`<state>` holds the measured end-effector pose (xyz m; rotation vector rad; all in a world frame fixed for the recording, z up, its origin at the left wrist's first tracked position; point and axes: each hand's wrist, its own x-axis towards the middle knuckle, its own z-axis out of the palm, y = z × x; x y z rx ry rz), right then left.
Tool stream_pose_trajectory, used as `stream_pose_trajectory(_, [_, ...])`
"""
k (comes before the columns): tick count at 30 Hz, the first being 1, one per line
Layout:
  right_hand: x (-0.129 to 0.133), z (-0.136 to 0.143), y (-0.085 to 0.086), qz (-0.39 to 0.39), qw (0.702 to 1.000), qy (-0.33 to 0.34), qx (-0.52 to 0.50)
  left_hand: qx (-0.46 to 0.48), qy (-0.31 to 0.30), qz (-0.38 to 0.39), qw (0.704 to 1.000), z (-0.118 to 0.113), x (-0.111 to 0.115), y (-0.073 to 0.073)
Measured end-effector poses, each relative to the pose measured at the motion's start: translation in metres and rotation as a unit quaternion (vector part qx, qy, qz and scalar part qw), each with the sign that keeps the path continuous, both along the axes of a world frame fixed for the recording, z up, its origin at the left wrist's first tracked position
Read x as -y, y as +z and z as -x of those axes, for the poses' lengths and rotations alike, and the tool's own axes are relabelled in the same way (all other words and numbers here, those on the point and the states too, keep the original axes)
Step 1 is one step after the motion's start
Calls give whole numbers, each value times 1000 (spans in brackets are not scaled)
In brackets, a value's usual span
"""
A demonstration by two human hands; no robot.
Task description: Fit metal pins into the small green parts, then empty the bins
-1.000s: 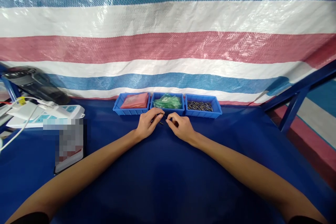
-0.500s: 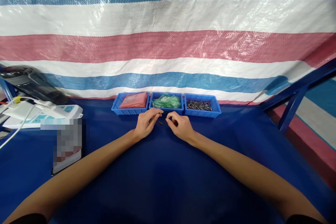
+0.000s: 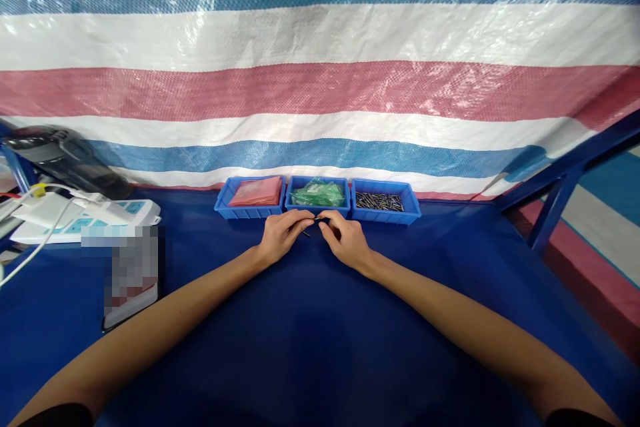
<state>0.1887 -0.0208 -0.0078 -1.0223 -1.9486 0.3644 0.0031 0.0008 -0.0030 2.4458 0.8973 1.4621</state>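
Observation:
My left hand [image 3: 283, 235] is closed in a pinch in front of the middle blue bin [image 3: 317, 211], which holds green plastic bags [image 3: 319, 193]. Facing it, my right hand [image 3: 347, 238] pinches too, and the fingertips of both hands nearly meet. Between them shows a tiny dark piece [image 3: 318, 218], too small to make out. Another small dark screw-like piece [image 3: 305, 233] lies by my left fingers. At the right, a blue bin [image 3: 387, 216] holds many screws [image 3: 379, 201]; the left blue bin [image 3: 245, 212] holds pink bags [image 3: 256, 191].
A white power strip [image 3: 65, 230] with cables and a dark bottle [image 3: 70, 160] are at the left. Nearer lies a phone-like object [image 3: 133, 310], partly blurred. Striped sheeting [image 3: 320, 90] hangs behind the blue table [image 3: 320, 347]; a blue metal frame [image 3: 557, 197] stands right.
My left hand has shifted slightly right, and the gap between my fingertips has narrowed. A tiny dark piece now shows between them.

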Motion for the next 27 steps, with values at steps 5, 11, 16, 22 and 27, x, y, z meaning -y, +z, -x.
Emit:
stream_pose_trajectory(5, [-1,0,-1,-21,999,28,12,5,7,8,1000,-1,-1,-3])
stream_pose_trajectory(11, [-1,0,-1,-23,997,62,27,4,-1,14,1000,-2,0,-1])
stream_pose_trajectory(16, [1,-1,3,-34,998,49,-8,12,22,31,999,-1,0,0])
stream_pose_trajectory(22, [2,-2,5,-26,999,16,-34,15,29,48,998,-2,0,3])
stream_pose_trajectory(27, [0,-1,5,-11,999,31,25,22,18,29,999,-2,2,5])
